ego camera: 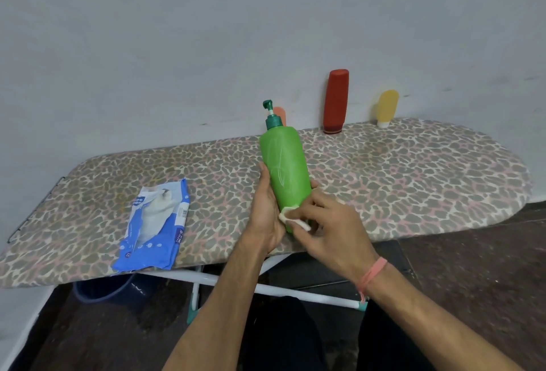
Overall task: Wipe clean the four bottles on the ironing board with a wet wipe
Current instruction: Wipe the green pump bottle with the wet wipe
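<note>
I had the green pump bottle (285, 166) lifted at the near edge of the ironing board (413, 169), close to the centre of my view, tilted with its teal pump toward twelve o'clock; my left hand (266, 214) was curled round its lower body from the nine o'clock side, fingers closed behind it and thumb up along the flank; my right hand (328, 226) was pinched shut on the folded wet wipe (291, 217), pressing it against the base of the bottle at about five o'clock of the body. The other three stood at the wall, well apart from my hands: a small orange bottle (280, 115) just behind the pump at twelve o'clock, the red bottle (336, 101) at one o'clock, the yellow bottle (387, 107) further round toward two o'clock; the opened blue wipes pack (153, 229) lay flat on the board at nine o'clock.

I judged the wiping of this first bottle to be under way, with the foot getting attention; to do it well I would keep the left grip firm but low, turn the bottle a little at a time so the wipe met every side, and draw long strokes up to the shoulder rather than dabbing; the pump collar would want a separate pass; a wet plastic body could slip, so I would not loosen the holding hand while rotating.
</note>
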